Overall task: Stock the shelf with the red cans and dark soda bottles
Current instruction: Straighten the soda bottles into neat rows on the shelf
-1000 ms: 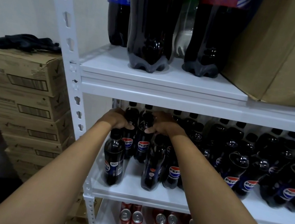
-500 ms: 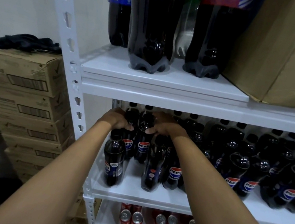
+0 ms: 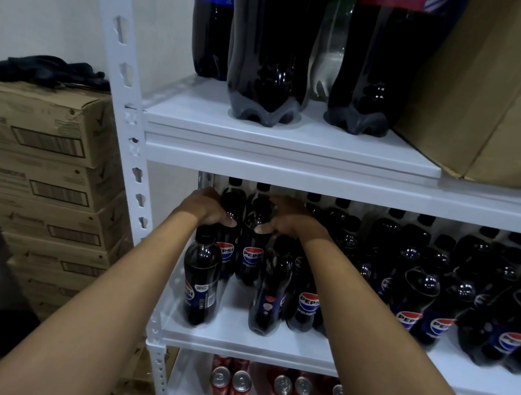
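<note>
Small dark soda bottles [image 3: 416,294] crowd the middle shelf [image 3: 261,345] from centre to right. A bare strip of shelf lies open between two front bottles, near the white upright post [image 3: 130,139].

Large bottles [image 3: 273,46] above the middle shelf [image 3: 261,340]: tops cut off. Cardboard box [image 3: 501,86]: cropped at right edge. Below that shelf, the person's forearms partly hide the red cans [image 3: 228,390].

Glossy plastic bottles [image 3: 270,289], matt white metal shelf [image 3: 297,141]
</note>
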